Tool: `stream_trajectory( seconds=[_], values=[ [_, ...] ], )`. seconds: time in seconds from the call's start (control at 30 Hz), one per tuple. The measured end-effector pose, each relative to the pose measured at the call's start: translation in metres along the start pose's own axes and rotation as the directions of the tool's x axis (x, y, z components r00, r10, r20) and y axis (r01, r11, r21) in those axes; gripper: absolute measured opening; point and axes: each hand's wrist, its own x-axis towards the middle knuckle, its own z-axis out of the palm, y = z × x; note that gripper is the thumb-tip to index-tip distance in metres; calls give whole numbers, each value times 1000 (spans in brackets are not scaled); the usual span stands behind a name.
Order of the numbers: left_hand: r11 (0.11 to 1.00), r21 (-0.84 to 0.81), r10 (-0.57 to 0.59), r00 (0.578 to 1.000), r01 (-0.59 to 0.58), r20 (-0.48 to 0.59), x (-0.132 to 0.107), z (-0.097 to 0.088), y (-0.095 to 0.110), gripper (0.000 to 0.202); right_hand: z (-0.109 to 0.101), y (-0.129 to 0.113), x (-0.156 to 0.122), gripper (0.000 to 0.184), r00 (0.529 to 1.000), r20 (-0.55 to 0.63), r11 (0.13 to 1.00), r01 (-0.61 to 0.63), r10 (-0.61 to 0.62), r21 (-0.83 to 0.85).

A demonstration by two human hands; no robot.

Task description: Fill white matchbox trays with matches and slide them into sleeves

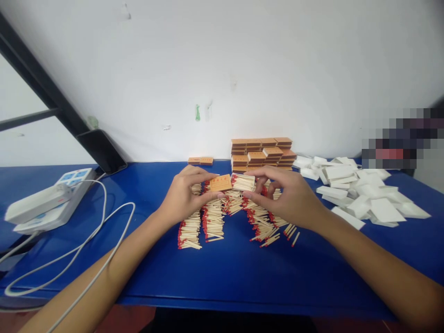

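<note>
We sit at a blue desk (208, 282) whose far edge runs along a pale wall (215, 51) with scuffs and a small green mark (197, 112) on it; reddish floor (126, 319) shows below the near edge. Above the middle of the desk, our left hand (182, 194) has its fingers (205, 177) narrowed on an orange matchbox sleeve (220, 182), while our right hand (293, 196) pinches a white inner tray (243, 182) filled with red-tipped matches. Sleeve and tray meet end to end, though we cannot tell whether the tray has entered. Beneath them, loose matches (213, 222) lie in rough rows, a few strays towards the near edge. By the far edge, right of centre, stands a stepped stack of matchboxes (260, 157), with two more matchboxes (200, 161) apart to its left. Towards the far right corner spreads a heap of white trays (364, 189). Near the left edge sits a white power strip (76, 178) with a white adapter (40, 203) on it, and a pale cable (132, 215) loops towards the near edge, passing in front of our left forearm. A black slanted bar (41, 76) crosses the far left corner, a dark slab (104, 150) at its foot.
</note>
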Motion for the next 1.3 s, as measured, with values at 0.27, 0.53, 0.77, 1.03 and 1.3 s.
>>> stream_trajectory(
  seconds=[0.27, 0.53, 0.77, 1.03, 1.3],
  values=[
    [1000, 0, 30, 999, -30, 39, 0, 1, 0, 40, -5, 6, 2, 40, 984, 177, 991, -56, 35, 118],
    [995, -95, 1, 999, 3, 38, -2, 2, 1, 39, -2, 5, 2, 43, 977, 183, 975, -141, 110, 172],
    [988, -154, -15, 1000, 16, 10, -2, 5, 6, 46, -4, 2, 2, 46, 950, 241, 944, -252, 200, 213],
    [994, -107, -27, 996, 18, -83, -5, 12, 20, 47, 18, -12, -10, 69, 951, 217, 884, -288, 220, 367],
    [998, -32, -51, 984, 46, -170, -7, 14, 31, 43, 35, -29, -33, 75, 911, 366, 893, -317, 192, 319]
  ],
)
